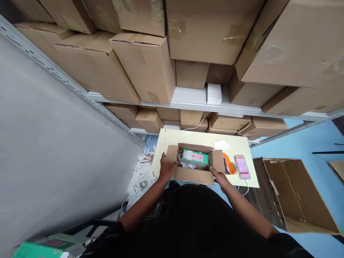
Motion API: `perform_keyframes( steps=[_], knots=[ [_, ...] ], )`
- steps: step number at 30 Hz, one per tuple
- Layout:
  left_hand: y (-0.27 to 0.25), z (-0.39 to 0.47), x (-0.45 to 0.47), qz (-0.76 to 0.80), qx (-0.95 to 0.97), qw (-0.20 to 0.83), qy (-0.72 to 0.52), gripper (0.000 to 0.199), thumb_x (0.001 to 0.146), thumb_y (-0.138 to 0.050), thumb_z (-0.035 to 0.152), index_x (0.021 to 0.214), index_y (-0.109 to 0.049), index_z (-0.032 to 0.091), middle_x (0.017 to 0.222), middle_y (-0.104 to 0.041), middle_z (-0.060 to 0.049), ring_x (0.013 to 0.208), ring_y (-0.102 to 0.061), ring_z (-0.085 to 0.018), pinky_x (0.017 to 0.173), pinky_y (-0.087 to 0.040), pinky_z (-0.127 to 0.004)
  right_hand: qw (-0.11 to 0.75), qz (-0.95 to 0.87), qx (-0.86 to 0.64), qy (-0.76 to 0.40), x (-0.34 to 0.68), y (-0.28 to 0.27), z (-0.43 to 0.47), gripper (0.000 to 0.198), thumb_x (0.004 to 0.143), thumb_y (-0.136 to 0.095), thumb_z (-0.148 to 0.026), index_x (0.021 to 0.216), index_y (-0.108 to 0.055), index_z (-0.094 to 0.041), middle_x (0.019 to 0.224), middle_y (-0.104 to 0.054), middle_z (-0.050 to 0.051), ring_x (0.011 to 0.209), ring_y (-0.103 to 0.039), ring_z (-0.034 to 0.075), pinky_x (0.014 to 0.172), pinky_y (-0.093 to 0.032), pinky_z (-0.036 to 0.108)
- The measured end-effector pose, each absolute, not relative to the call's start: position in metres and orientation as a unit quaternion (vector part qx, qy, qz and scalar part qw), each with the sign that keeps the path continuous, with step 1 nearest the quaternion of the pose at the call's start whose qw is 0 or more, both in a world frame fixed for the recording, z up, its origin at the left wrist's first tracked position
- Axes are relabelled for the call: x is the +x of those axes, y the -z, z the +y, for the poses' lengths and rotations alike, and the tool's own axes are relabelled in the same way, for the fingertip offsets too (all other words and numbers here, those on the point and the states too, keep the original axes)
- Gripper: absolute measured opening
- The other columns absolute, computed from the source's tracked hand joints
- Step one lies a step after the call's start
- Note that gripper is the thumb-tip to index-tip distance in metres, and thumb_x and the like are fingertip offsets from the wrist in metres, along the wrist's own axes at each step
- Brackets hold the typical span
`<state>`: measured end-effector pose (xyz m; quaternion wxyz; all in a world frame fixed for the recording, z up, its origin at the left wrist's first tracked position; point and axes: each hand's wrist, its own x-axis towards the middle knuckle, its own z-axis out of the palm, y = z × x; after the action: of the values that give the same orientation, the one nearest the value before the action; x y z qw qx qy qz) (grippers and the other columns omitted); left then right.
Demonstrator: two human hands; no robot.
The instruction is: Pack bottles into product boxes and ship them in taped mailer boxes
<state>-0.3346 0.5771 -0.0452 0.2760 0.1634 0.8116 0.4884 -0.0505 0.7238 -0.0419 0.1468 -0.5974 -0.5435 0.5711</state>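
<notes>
An open cardboard box (194, 175) sits on the cream table with its flaps folded outward. Inside it lies a green carton (205, 160) with a pink picture on its face, and crumpled paper (187, 165) shows around it. My left hand (167, 168) grips the box at its left side, by the left flap. At the right front corner, my right hand (219, 178) holds the box by its edge; some of its fingers are hidden.
On the table (172, 138) right of the box are an orange tape dispenser (229, 165), a blurred pink item (242, 167) and white paper (221, 144). Shelves with cartons (145, 68) rise behind. White scraps (137, 179) cover the floor left; a large open carton (301, 193) stands right.
</notes>
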Motion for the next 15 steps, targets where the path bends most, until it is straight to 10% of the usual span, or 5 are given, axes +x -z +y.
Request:
perform_keyframes(
  steps=[5,15],
  knots=[
    [0.058,0.564,-0.326,0.694,0.079,0.403,-0.591,0.060,0.089,-0.064,0.042,0.143,-0.047,0.024,0.142,-0.061,-0.013,0.121,-0.066,-0.026,0.090,-0.059,-0.038,0.181,-0.499,-0.634,-0.563,-0.070,0.055,0.727,0.069,0.072,-0.076,-0.056,0.126,-0.070,-0.013,0.131,-0.072,0.018,0.118,-0.070,0.029,0.090,-0.060,0.036],
    [0.034,0.552,-0.297,0.761,0.147,0.338,-0.533,0.040,0.085,-0.067,0.048,0.114,-0.070,0.020,0.116,-0.075,-0.013,0.118,-0.066,-0.032,0.105,-0.047,-0.045,0.160,-0.592,-0.583,-0.533,-0.072,0.047,0.747,0.065,0.071,-0.067,-0.041,0.131,-0.068,-0.014,0.127,-0.075,0.013,0.118,-0.068,0.031,0.093,-0.058,0.036]
  ],
)
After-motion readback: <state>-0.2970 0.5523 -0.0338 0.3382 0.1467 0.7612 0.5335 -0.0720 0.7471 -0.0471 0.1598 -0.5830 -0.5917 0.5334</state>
